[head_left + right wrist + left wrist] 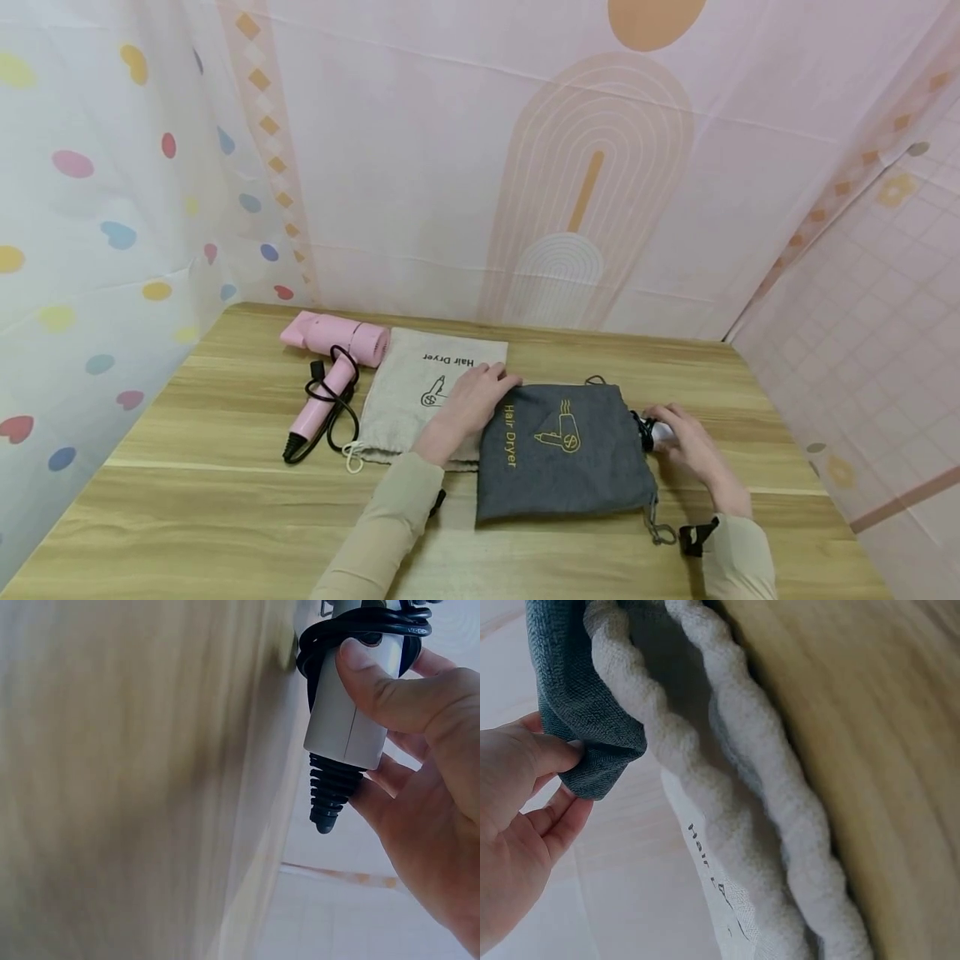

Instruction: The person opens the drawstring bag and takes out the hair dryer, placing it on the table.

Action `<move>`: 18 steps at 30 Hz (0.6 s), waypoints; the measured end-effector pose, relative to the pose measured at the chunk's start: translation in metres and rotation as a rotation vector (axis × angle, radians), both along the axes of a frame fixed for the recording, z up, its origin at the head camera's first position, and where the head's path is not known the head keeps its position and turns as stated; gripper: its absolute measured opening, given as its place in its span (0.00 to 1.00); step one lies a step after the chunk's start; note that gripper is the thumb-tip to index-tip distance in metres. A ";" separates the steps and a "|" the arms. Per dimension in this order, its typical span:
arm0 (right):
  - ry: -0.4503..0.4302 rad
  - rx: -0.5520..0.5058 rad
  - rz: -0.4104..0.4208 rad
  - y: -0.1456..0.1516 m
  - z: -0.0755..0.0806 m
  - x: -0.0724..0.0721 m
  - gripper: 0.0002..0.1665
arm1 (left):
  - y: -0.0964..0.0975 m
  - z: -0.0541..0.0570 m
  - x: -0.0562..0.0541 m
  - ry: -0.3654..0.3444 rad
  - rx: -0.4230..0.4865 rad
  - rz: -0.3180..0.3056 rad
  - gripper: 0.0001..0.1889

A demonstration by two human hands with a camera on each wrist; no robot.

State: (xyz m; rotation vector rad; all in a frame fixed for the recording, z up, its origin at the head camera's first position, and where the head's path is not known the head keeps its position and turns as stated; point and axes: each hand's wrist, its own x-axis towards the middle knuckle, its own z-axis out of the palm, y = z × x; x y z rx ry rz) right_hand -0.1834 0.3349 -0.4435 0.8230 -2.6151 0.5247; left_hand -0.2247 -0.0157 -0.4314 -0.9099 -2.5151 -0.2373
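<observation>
A dark grey drawstring bag (600, 475) with yellow "Hair Dryer" lettering lies in front of me, overlapping a beige one. My left hand (474, 404) pinches its upper left corner; the left wrist view has the folded cloth (592, 720) between thumb and fingers. At the bag's right-hand mouth, my right hand (692, 446) grips the white handle of a hair dryer (349, 724). Black cord (367, 626) is wound around this handle, which ends in a ribbed black sleeve (330, 787). The rest of the dryer is hidden, and the bag's cord (662, 533) trails at the lower right.
The beige drawstring bag (397, 367), also lettered "Hair Dryer", lies left of the grey one. Beside it is a pink hair dryer (333, 333) with its black cord looped about the handle. Everything rests on a wooden table (225, 508), with patterned curtains (405, 167) behind.
</observation>
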 end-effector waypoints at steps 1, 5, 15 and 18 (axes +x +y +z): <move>0.003 0.001 -0.001 0.001 0.000 0.000 0.31 | -0.001 0.000 0.000 0.008 0.003 -0.002 0.16; -0.046 0.002 -0.026 0.001 0.002 0.001 0.30 | -0.002 0.000 0.000 -0.001 0.004 -0.012 0.16; -0.336 0.021 -0.190 -0.004 0.013 0.003 0.29 | -0.002 -0.002 0.001 -0.068 0.019 0.005 0.12; -0.351 0.020 -0.194 -0.005 0.013 0.004 0.30 | -0.002 -0.002 0.001 -0.069 0.024 0.004 0.11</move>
